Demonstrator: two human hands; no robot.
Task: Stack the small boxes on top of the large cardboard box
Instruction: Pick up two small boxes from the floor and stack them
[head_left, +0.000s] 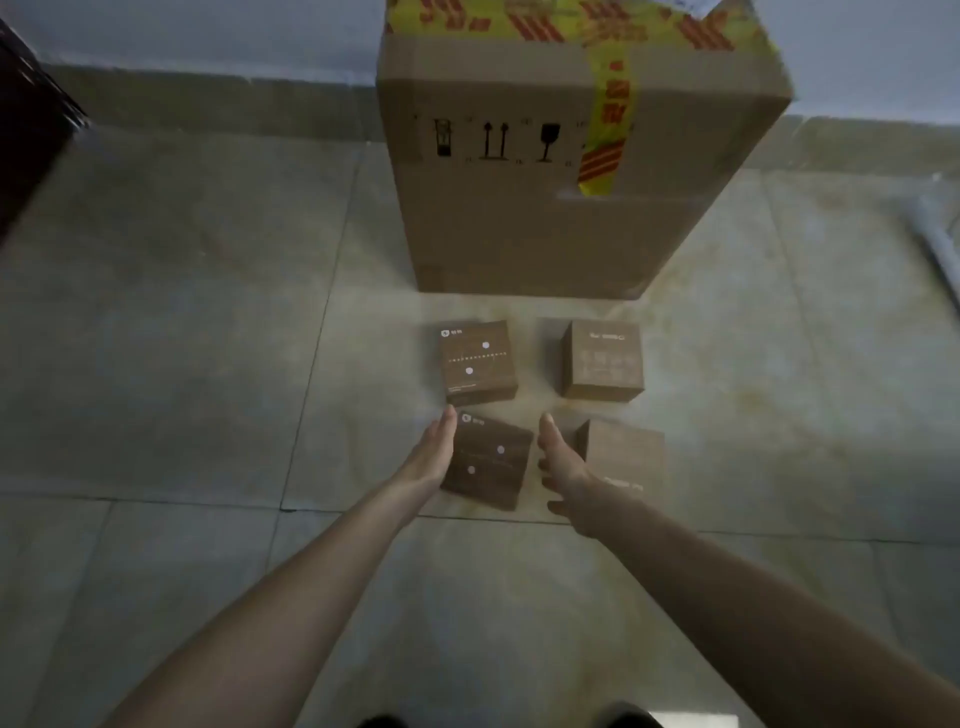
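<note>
A large cardboard box (550, 208) with yellow and red tape stands on the tiled floor against the wall. In front of it lie several small brown boxes in a square. The near-left small box (491, 462) sits between my hands. My left hand (434, 452) lies flat against its left side, fingers straight. My right hand (563, 467) is just right of it with the fingers apart, a narrow gap showing. Behind are the far-left small box (478, 361) and the far-right small box (602, 361). The near-right small box (628, 457) is partly hidden by my right hand.
A dark piece of furniture (31, 124) stands at the far left. A pale long tube (940, 244) lies on the floor at the right edge. The wall skirting (208, 104) runs behind the large box. My shoe tips (623, 717) show at the bottom.
</note>
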